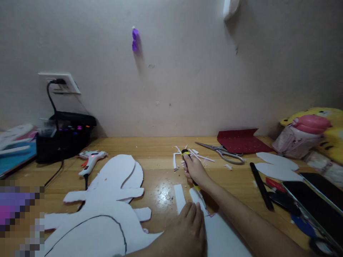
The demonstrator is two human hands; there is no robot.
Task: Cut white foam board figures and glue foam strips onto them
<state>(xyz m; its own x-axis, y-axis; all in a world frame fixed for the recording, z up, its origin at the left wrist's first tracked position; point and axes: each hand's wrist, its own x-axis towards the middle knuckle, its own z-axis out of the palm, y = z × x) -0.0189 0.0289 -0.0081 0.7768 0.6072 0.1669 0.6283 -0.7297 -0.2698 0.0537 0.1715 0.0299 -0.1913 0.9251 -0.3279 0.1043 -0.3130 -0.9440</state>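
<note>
My right hand point(195, 170) is closed round a yellow-and-black craft knife point(185, 153), whose blade end points down toward a narrow white foam strip point(197, 200). My left hand point(187, 228) lies flat, fingers together, pressing on a white foam sheet point(225, 239) at the near edge of the wooden desk point(158, 146). A second cut white strip point(179, 197) lies just left of the knife. Thin white offcuts point(197, 155) are scattered behind the right hand.
Large white cut-out shapes point(112, 185) lie at left beside a glue gun point(90, 161). A black box point(63, 137) is plugged into the wall socket point(60, 82). Scissors point(222, 152), red card point(241, 140), white ovals point(277, 166), a black stick point(260, 185), a phone point(311, 203) and a plush toy point(313, 130) are at right.
</note>
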